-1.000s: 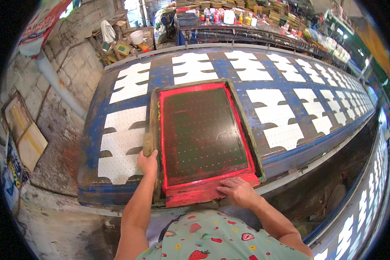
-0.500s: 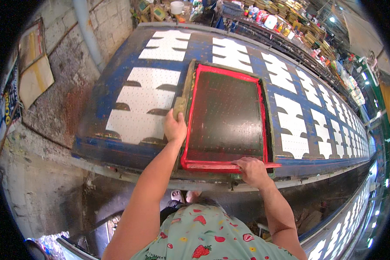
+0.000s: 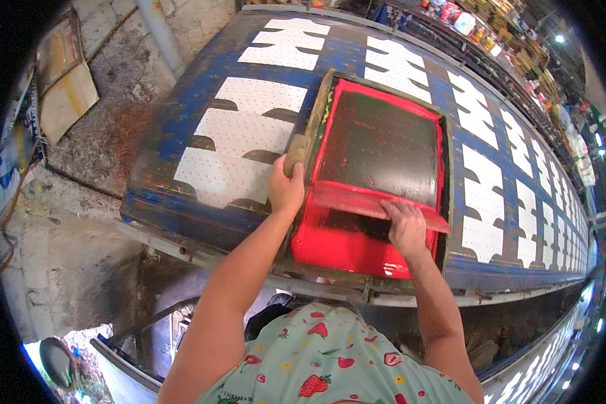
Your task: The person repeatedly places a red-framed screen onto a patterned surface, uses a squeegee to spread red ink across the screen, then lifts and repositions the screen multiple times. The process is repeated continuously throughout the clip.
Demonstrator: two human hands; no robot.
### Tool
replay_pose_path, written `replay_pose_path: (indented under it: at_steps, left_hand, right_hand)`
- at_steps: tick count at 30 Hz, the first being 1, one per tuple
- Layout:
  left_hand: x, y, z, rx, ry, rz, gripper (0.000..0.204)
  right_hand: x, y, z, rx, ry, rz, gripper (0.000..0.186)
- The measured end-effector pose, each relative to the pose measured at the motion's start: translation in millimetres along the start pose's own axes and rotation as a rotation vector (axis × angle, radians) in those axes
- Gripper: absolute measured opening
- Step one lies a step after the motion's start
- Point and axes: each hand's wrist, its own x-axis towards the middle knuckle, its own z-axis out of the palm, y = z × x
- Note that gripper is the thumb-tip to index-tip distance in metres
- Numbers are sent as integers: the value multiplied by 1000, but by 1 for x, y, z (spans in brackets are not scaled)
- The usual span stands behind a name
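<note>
A wooden-framed printing screen (image 3: pixel 320 111) lies on the long table, red ink lining its inner edges. Across its mesh stretches a red-stained squeegee (image 3: pixel 350 198), tilted, with my right hand (image 3: pixel 407 225) closed on its bar right of the middle. Wet red ink (image 3: pixel 337 244) coats the mesh on the near side of the squeegee; beyond it the mesh (image 3: pixel 387 141) looks dark with faint dots. My left hand (image 3: pixel 287 190) grips a worn block-like handle (image 3: pixel 295 153) on the frame's left rail. White dotted cut pieces (image 3: pixel 246 131) lie flat just left of the screen.
The blue-stained table (image 3: pixel 151 185) runs far to the right, with more white cut pieces (image 3: pixel 481 202) in rows. A metal rail (image 3: pixel 182 250) edges its near side. Bottles and stacked frames crowd a bench (image 3: pixel 451 40) at the back. A pipe (image 3: pixel 160 34) stands by the left wall.
The squeegee has moved from the screen's near edge to about mid-screen, away from me, leaving red ink over the near mesh. My left hand keeps its hold on the handle. The view has shifted.
</note>
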Motion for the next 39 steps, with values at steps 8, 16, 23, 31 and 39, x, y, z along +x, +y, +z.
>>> replay_pose_path:
  at_steps: [8, 16, 23, 31, 39]
  left_hand:
    - [3, -11, 4, -76, 6, -6, 38]
    - [-1, -2, 1, 161, 85, -33, 40]
    - [-3, 3, 2, 166, 85, -43, 39]
    - [3, -6, 5, 256, 106, -68, 40]
    - [4, -7, 9, 177, 130, 1, 41]
  right_hand:
    - [160, 133, 58, -61, 31, -34, 49]
    - [295, 218, 75, -89, -101, 46, 50]
    - [334, 253, 78, -110, -122, 17, 49]
    - [320, 249, 65, -51, -197, -8, 44]
    - [194, 169, 31, -28, -156, -143, 40]
